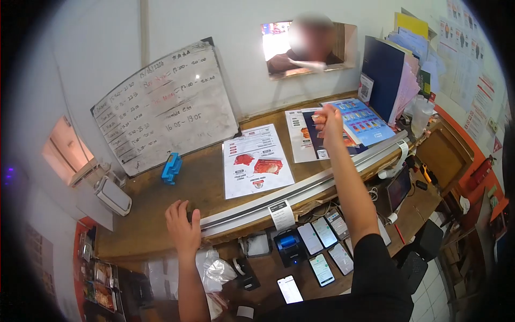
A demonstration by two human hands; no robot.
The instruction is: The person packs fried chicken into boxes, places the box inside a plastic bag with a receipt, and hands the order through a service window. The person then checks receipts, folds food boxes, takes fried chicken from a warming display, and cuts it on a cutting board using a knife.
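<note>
My left hand lies on the front edge of the wooden counter, fingers apart and empty, beside the end of a metal rail. Stretched out over the counter, my right hand has its fingers curled in; whether anything is inside them is hidden. Beneath it lie a blue menu sheet and a dark menu sheet with food pictures. Between my hands is a white laminated menu. A blue plastic holder stands beyond my left hand.
Behind a wall opening is a person. A written whiteboard leans on the wall. Several phones and a receipt printer with paper out sit on the lower shelf. Upright folders stand at the right, a white speaker-like box at the left.
</note>
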